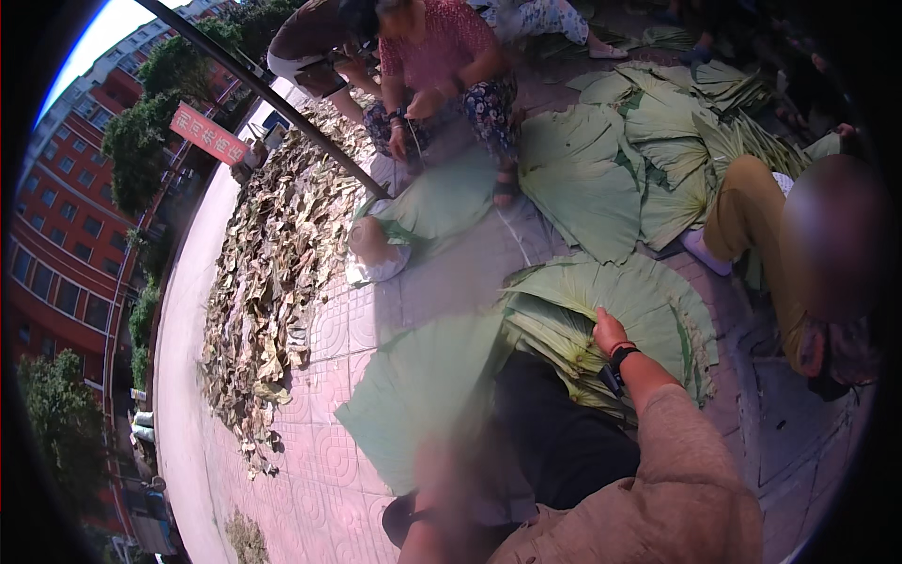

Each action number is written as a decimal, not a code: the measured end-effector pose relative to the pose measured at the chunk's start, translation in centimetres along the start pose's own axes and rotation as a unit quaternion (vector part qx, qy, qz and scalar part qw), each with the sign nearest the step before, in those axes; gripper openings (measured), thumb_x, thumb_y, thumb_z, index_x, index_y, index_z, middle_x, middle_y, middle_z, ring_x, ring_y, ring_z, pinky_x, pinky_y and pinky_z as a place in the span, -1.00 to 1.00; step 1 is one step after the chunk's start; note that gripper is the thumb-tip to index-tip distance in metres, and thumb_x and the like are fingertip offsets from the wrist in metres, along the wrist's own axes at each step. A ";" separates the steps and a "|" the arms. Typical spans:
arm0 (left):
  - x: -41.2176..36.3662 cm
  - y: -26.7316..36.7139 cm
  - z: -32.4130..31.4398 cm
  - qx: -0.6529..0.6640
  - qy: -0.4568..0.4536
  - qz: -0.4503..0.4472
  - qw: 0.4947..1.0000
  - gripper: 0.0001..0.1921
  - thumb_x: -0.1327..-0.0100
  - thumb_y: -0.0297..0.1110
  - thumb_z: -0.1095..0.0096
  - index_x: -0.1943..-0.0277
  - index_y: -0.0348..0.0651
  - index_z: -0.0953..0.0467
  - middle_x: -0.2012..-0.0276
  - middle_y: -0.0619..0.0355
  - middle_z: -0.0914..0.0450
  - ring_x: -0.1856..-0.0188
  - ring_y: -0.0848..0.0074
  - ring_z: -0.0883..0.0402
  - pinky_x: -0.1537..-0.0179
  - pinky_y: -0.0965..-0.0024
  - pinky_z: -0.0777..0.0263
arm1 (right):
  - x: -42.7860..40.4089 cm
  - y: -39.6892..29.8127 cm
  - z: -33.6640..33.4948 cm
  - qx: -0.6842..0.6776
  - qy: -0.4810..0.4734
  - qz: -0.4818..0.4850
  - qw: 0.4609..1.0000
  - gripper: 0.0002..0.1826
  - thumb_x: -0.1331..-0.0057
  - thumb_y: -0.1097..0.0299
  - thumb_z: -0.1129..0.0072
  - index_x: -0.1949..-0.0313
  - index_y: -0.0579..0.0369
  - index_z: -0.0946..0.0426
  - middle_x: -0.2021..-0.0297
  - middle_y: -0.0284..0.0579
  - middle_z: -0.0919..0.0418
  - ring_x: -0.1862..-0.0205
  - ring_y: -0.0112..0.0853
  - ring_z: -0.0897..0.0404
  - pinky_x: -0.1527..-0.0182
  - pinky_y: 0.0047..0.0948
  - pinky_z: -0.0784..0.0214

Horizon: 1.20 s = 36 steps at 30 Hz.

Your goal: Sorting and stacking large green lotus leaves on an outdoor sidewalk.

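Note:
Large green lotus leaves, folded and layered, form a stack (655,303) in front of me at the right. My right hand (609,331), with a red string and a dark band at the wrist, grips the edge of an upper leaf there. Another broad green leaf (423,388) spreads over the paving to the left of my dark-trousered leg. Near its lower end is my left hand (440,469), blurred by a smudge, so its fingers and hold cannot be made out.
Dried brown leaves (282,261) cover the pavement at the left. A dark pole (282,106) slants down beside them. A person in a pink top (440,49) crouches ahead by a flat leaf (451,197). More lotus leaves (585,169) and a seated person's leg (747,211) are at the right.

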<state>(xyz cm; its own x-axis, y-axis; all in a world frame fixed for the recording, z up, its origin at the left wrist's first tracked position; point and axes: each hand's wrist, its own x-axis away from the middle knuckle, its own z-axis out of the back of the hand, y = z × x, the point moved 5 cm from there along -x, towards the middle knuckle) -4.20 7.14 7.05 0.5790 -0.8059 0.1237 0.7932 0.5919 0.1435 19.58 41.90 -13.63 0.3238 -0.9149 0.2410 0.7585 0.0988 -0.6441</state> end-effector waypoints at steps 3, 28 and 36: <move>-0.2 0.7 0.4 -0.012 -0.046 0.030 0.998 -0.45 -0.23 -0.08 0.18 -0.13 -0.35 -0.24 0.03 -0.27 -0.39 -0.03 -0.02 -0.35 -0.06 0.12 -0.22 | -0.7 1.0 2.0 -0.026 0.067 0.024 0.997 -0.77 -0.10 0.49 0.10 0.20 0.21 -0.29 0.38 0.22 -0.47 0.28 0.09 -0.46 0.23 -0.03 -0.30; 0.0 -3.7 -2.6 0.068 0.008 0.146 0.987 -0.52 -0.22 0.05 0.22 -0.13 0.04 -0.30 0.11 -0.10 -0.43 0.08 0.06 -0.43 0.11 0.03 -0.33 | 5.4 -2.4 36.3 0.025 0.352 0.064 0.933 -0.74 -0.12 0.32 0.04 0.23 0.20 -0.37 0.36 0.26 -0.48 0.24 0.13 -0.44 0.22 -0.06 -0.29; -0.3 -4.1 -2.3 0.120 0.028 0.141 0.982 -0.57 -0.22 0.05 0.20 -0.05 0.09 -0.37 0.10 -0.02 -0.43 0.06 0.09 -0.43 0.07 0.02 -0.28 | 4.9 -8.9 36.3 0.090 0.309 0.123 0.939 -0.74 -0.13 0.31 0.07 0.25 0.22 -0.39 0.34 0.24 -0.47 0.25 0.12 -0.43 0.23 -0.13 -0.28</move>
<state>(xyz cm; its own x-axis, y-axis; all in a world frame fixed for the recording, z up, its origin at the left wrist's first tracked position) -7.15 4.92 4.17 0.7846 -0.6045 0.1377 0.5361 0.7731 0.3390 34.94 50.76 19.63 0.1542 -0.9021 -0.4030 0.8052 0.3511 -0.4779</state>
